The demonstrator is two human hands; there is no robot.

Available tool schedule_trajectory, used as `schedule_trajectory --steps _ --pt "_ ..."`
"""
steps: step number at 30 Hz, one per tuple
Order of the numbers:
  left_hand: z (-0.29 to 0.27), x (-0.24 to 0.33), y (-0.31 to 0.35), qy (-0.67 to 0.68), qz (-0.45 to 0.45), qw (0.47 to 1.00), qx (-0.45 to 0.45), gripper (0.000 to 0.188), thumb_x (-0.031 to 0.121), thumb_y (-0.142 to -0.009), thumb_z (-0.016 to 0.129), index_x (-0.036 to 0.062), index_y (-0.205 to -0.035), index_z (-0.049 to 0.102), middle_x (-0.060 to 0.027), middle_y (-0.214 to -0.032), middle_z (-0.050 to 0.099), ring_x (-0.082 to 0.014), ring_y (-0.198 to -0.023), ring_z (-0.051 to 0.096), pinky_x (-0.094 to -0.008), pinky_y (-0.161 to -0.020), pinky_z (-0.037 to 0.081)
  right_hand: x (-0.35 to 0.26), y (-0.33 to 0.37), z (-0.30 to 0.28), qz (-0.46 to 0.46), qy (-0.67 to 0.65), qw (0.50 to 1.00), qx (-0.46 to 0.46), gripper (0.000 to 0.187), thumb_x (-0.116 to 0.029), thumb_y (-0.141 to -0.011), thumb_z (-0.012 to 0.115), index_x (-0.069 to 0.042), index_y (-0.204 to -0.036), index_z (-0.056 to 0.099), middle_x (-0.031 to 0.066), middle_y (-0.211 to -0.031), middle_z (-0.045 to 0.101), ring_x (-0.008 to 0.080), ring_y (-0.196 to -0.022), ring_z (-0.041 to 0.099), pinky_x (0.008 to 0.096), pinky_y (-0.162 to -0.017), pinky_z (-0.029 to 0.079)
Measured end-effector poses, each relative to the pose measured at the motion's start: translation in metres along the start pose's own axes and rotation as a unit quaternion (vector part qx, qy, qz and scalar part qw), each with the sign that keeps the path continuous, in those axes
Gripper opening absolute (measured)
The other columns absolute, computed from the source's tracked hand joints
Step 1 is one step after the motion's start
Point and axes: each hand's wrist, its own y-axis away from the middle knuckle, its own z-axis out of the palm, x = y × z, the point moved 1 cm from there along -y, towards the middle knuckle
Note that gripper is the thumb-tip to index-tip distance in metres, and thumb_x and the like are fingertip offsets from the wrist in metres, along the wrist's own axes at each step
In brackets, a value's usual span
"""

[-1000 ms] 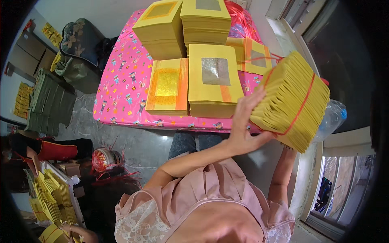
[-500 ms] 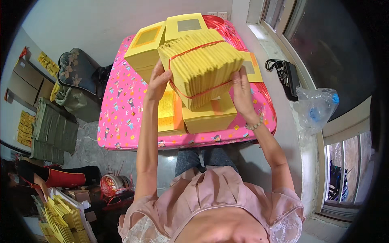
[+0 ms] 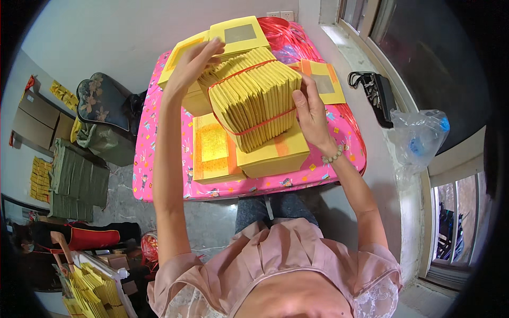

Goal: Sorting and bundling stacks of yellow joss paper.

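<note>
1 yellow bundle (image 3: 257, 98) | ridged, red-banded | right hand (image 3: 314, 115) grasping it | left hand (image 3: 194, 62) unclenched

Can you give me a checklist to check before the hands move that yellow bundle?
1. Red band around the bundle: ok, it crosses the folded edges.
2. Right hand on the bundle: ok, it holds the right side.
3. Left hand gripping too: cannot tell; it's at the far left corner, contact unclear.
4. Bundle resting on the stack: cannot tell; the bundle hides where they would meet.
5. Plastic bag away from the hands: ok, it's apart, off to the right.
</note>
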Motion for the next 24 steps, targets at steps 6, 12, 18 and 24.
schedule_trajectory --steps 6,12,18,24 --pt "0.044 0.045 -0.015 -0.189 -0.037 0.974 -0.123 0.088 0.072 -0.076 0.063 -0.0018 -0.123 0.061 -0.0173 -0.109 0.067 -0.025 -0.1 0.065 -0.0357 -0.086 0.05 -0.006 -0.024 -0.017 -0.114 0.066 0.991 -0.034 0.043 -0.021 -0.099 0.053 -0.009 -0.139 0.044 0.0122 -0.13 0.054 0.0272 -0.119 0.055 0.0368 -0.099 0.046" --pt "0.05 0.03 -0.017 -0.143 0.033 0.98 -0.137 0.081 0.063 -0.067 0.078 -0.0047 -0.11 0.065 -0.0141 -0.093 0.068 -0.0208 -0.085 0.067 -0.0311 -0.074 0.052 -0.012 -0.03 -0.025 -0.121 0.098 0.983 -0.098 0.033 -0.019 -0.096 0.057 -0.015 -0.129 0.057 0.0115 -0.131 0.054 0.0282 -0.119 0.055 0.036 -0.092 0.051" --pt "0.054 0.028 -0.014 -0.109 0.039 0.986 -0.124 0.082 0.058 -0.064 0.083 -0.0057 -0.113 0.064 -0.0141 -0.094 0.068 -0.0198 -0.085 0.067 -0.0313 -0.075 0.053 -0.011 -0.028 -0.025 -0.107 0.064 0.988 -0.093 0.032 -0.017 -0.095 0.058 -0.014 -0.126 0.059 0.0115 -0.131 0.054 0.0275 -0.119 0.055 0.0354 -0.089 0.053" --pt "0.054 0.026 -0.012 -0.13 0.063 0.984 -0.106 0.085 0.056 -0.063 0.084 -0.0059 -0.117 0.063 -0.0144 -0.098 0.069 -0.0202 -0.088 0.067 -0.0315 -0.078 0.053 -0.012 -0.028 -0.025 -0.119 0.088 0.985 -0.091 0.031 -0.017 -0.094 0.059 -0.016 -0.124 0.06 0.0116 -0.129 0.055 0.0277 -0.115 0.057 0.0356 -0.087 0.054"
